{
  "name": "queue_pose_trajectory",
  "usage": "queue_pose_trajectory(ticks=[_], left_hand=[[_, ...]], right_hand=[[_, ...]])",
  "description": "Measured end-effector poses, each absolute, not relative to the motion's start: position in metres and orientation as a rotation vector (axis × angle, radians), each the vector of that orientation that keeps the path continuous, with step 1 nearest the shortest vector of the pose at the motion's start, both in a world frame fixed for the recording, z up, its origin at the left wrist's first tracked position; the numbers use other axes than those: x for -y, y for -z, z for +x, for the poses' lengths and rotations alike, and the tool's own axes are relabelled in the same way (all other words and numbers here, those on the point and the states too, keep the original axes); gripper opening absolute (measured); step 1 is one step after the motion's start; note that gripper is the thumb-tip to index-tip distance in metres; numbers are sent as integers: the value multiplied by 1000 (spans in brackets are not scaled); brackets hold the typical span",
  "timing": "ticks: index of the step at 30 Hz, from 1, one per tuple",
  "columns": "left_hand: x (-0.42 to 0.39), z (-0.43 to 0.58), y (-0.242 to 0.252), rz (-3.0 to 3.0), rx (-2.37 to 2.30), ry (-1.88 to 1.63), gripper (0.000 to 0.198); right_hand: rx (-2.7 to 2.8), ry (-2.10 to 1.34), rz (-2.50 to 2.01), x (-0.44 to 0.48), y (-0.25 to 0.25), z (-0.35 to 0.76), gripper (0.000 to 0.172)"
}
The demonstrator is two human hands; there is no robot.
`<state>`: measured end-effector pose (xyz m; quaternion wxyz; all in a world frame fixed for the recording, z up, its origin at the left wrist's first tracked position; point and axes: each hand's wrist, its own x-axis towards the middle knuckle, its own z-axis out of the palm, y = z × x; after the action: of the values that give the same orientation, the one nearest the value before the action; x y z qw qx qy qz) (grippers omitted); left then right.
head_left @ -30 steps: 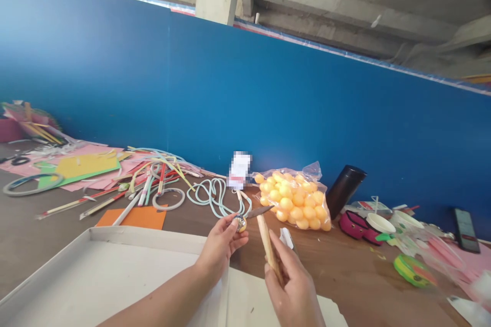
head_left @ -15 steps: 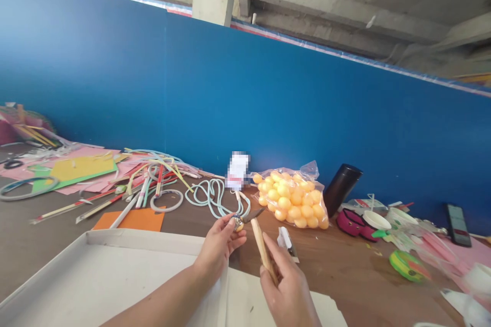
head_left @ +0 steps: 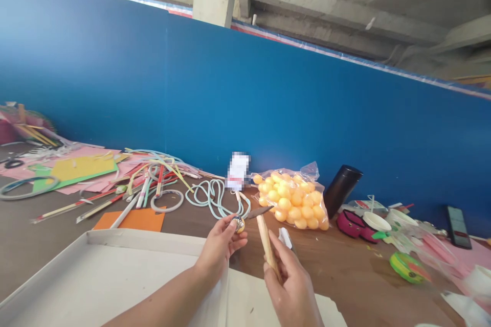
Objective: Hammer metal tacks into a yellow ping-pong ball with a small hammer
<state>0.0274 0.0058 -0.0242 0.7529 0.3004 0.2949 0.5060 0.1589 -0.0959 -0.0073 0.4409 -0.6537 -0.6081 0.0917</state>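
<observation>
My left hand (head_left: 219, 250) is closed around a knife with a round, shiny silver-and-gold fitting. Its dark pointed blade (head_left: 259, 212) sticks out to the right, and any handle is hidden in my fingers. In my right hand (head_left: 292, 286) is a pale wooden stick (head_left: 268, 245), held tilted with its upper end just below the blade. From this view I cannot tell whether blade and wood touch. Under my forearms lies an open white box (head_left: 126, 271). A small white-and-dark item (head_left: 285, 238) sits just behind my right fingers.
Behind my hands lie a coiled pale-blue lanyard (head_left: 210, 199) and a clear bag of orange balls (head_left: 293, 199). A black bottle (head_left: 342, 189) leans by the blue wall. Paper sheets and strips (head_left: 84, 166) spread left; cups (head_left: 376, 220), green tape (head_left: 407, 266) and a phone (head_left: 458, 225) are right.
My right hand has shifted slightly right and down with the wooden stick. The blade now points more to the right and more of it shows. My left hand has barely moved.
</observation>
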Motion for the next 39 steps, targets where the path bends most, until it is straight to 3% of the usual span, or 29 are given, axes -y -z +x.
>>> queue_pose_trajectory(ticks=[12, 39], left_hand=[[-5, 28, 26, 653, -653, -1106, 24], [-6, 26, 26, 681, -636, -1087, 26]], right_hand=[[1493, -353, -1567, 95, 8, 156, 54], [1370, -265, -1547, 95, 6, 156, 50]])
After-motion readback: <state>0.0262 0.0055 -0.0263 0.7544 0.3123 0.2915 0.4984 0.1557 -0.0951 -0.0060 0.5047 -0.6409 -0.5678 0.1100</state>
